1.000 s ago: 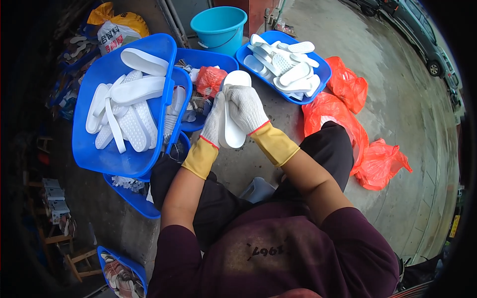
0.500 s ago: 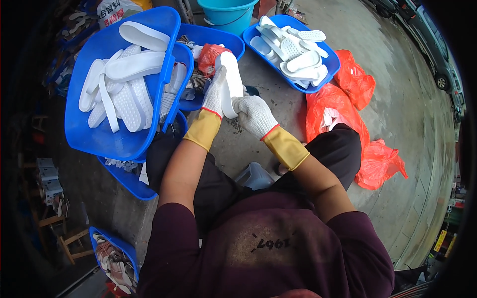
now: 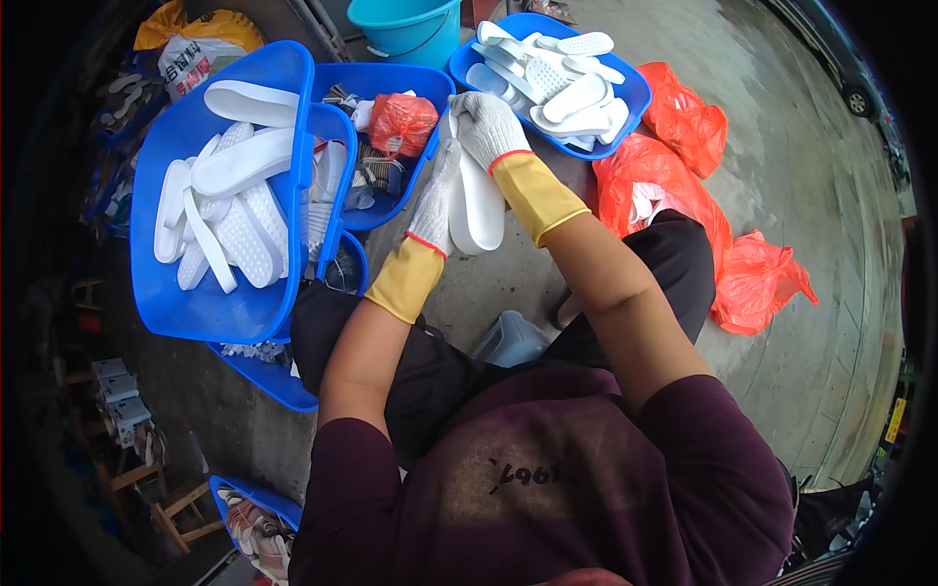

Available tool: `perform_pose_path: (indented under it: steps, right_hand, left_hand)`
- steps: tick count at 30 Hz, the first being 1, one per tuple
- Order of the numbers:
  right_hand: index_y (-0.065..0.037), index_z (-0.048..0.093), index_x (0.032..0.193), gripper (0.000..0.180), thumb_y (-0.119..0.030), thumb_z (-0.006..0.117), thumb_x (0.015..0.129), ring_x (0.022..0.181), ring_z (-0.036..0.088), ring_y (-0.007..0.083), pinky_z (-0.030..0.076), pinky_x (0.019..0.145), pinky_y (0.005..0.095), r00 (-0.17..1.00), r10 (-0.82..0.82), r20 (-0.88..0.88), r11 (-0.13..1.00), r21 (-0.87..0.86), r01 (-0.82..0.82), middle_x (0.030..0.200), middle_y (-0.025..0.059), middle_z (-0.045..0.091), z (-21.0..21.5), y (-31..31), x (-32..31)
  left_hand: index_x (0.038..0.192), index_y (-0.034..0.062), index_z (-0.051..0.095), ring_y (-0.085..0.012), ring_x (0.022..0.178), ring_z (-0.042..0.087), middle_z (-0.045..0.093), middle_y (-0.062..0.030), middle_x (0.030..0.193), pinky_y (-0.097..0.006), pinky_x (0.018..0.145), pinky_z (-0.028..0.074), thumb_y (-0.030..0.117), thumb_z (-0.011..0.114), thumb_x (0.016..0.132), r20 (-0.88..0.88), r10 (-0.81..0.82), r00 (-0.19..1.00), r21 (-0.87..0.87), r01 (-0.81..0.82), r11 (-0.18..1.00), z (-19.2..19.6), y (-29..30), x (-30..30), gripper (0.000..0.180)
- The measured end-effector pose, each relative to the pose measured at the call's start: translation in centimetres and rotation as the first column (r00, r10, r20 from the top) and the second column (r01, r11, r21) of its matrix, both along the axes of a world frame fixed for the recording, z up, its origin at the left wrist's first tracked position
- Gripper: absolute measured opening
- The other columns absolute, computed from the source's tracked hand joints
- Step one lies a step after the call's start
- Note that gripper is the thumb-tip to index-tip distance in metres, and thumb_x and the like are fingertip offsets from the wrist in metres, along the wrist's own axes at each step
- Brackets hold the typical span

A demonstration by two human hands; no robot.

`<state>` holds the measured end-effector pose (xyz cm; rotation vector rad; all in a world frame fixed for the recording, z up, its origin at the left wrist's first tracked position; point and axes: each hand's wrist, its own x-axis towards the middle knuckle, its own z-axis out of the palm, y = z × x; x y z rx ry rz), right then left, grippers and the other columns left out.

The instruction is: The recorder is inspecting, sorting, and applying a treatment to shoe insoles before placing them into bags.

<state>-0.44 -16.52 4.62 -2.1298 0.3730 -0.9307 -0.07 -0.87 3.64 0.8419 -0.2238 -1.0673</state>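
Note:
Between my hands is a white shoe sole, its rounded end pointing toward me. My left hand, in a white knit glove with a yellow cuff, closes along the sole's left side. My right hand, gloved alike, curls over its far end; those fingertips are partly hidden. Left of my hands, a large blue basin holds several white soles. Beyond them to the right stands another blue basin, heaped with more white soles.
Behind my left hand, a blue basin contains a tied red bag and bundled pieces. A teal bucket stands at the back. Red plastic bags lie on the right. A translucent jug sits between my legs.
The sole has turned, with its rounded end now toward me. My right hand has moved up from the near end to the far end. The whole view has shifted slightly.

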Motion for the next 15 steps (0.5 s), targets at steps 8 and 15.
perform_pose_path:
  steps: [8,15]
  right_hand:
    - [-0.005,0.075,0.089,0.018,-0.003,0.056,0.09,0.08,0.069,0.0444,0.055,0.073,0.048,0.951,0.308,-0.03,0.95,0.059,-0.306,0.081,0.0234,0.07,-0.9,11.2,-7.5]
    - [-0.011,0.078,0.09,0.02,-0.016,0.059,0.09,0.076,0.071,0.039,0.054,0.069,0.05,0.942,0.116,-0.316,0.932,-0.294,-0.213,0.078,0.0194,0.07,1.7,7.8,-7.1]
  left_hand:
    - [0.147,0.0032,0.048,-0.0386,0.106,0.071,0.067,-0.0251,0.122,-0.054,0.092,0.06,0.074,0.055,0.096,-0.186,-0.026,0.982,-0.145,-0.001,0.989,-3.9,4.2,5.7,0.088]
    - [0.16,0.0064,0.035,-0.0338,0.128,0.061,0.057,-0.0184,0.145,-0.048,0.106,0.053,0.063,0.06,0.1,-0.047,0.001,0.999,-0.154,-0.008,0.988,-0.3,4.7,2.4,0.086]
